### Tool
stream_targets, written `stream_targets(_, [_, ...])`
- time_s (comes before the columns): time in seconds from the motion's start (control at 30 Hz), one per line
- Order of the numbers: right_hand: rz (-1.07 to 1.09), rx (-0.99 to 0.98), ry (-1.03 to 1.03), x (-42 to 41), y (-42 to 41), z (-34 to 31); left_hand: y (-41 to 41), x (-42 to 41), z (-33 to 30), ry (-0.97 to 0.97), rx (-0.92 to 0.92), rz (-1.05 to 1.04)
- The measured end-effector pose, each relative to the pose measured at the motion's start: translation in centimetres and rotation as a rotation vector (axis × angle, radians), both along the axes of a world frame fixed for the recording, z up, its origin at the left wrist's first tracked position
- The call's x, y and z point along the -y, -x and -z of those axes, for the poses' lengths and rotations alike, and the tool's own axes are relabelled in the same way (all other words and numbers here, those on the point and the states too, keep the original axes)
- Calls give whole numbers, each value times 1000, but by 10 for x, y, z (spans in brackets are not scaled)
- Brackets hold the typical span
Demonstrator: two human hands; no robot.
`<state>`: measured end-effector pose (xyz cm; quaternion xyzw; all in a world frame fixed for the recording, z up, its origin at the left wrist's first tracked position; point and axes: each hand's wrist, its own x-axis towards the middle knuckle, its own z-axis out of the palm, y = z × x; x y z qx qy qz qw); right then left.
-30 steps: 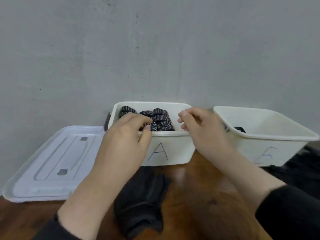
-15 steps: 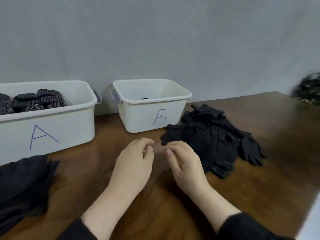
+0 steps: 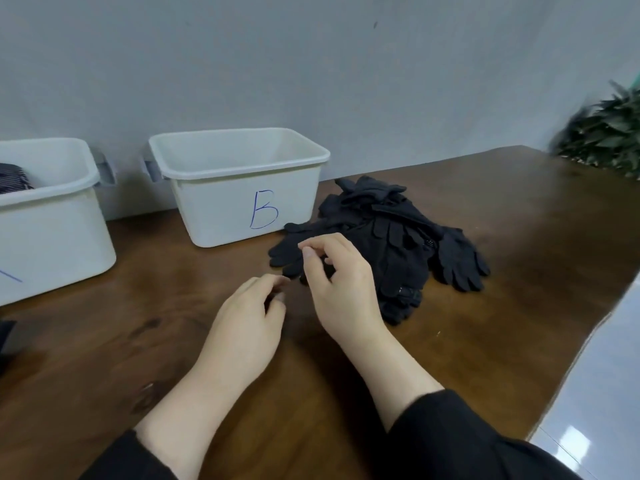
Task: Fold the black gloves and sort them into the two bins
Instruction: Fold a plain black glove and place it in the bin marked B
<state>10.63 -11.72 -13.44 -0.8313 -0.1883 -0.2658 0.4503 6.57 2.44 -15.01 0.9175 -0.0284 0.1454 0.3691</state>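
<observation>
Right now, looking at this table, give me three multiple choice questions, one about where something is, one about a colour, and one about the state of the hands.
1. Where does the pile of black gloves lie?
A. Inside bin B
B. On the table to the right of bin B
C. On the floor

2. What colour is the letter on bin B?
A. Blue
B. Red
C. Green

3. What are the left hand and right hand doing?
A. Both grip a folded glove
B. Both are loosely curled and hold nothing
C. Both press on a lid

Answers: B, the pile rests on the wooden table beside the bin; A, the B is drawn in blue; B, no glove is between the fingers.
</observation>
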Motion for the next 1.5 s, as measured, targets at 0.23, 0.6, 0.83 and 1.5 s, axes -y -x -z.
stream_targets(0.23, [203, 110, 58, 53, -29, -7, 2, 2, 1, -40, 7, 6])
stream_targets(0.6, [597, -283, 130, 154, -91, -1, 5, 6, -1, -74, -1, 19])
stream_targets(0.83, [460, 175, -42, 134, -67, -19, 5, 6, -2, -74, -2, 26])
stream_targets(1.5, [-488, -708, -390, 15, 7, -33, 21, -36, -33, 937, -76, -80])
